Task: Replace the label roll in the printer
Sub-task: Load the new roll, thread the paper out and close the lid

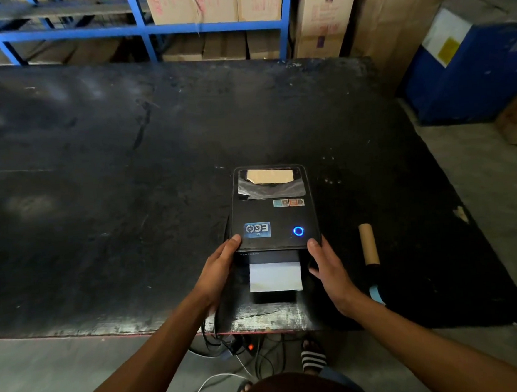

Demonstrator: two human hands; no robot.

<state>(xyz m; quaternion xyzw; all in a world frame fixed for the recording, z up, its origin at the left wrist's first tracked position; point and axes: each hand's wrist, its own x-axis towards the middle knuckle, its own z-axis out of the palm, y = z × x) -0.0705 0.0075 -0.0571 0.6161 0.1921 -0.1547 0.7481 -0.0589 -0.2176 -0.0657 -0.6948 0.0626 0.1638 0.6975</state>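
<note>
Both hands on front corners of printer (272, 213), near edge of counter (96, 176). Left hand (218, 269) clasps left side of lid, thumb on top by the blue sticker; right hand (328, 270) fingers spread, thumb at right front corner, palm along the side. Neither holds a loose item.

Risks (judgement): lid may not be latched both sides; uneven press w/ one thumb could leave one side up → skewed feed. White label strip (275, 275) hangs out of front slot; could get creased or pulled crooked if a hand brushes it. Printer sits close to counter edge, cables (218, 342) dangle below; a snag or hard push could shift it.

Printer: black, lid appears down, power ring lit blue. Brown roll shows thru rear window. Bare cardboard core (369, 243) lies to right, apart from printer.
</note>
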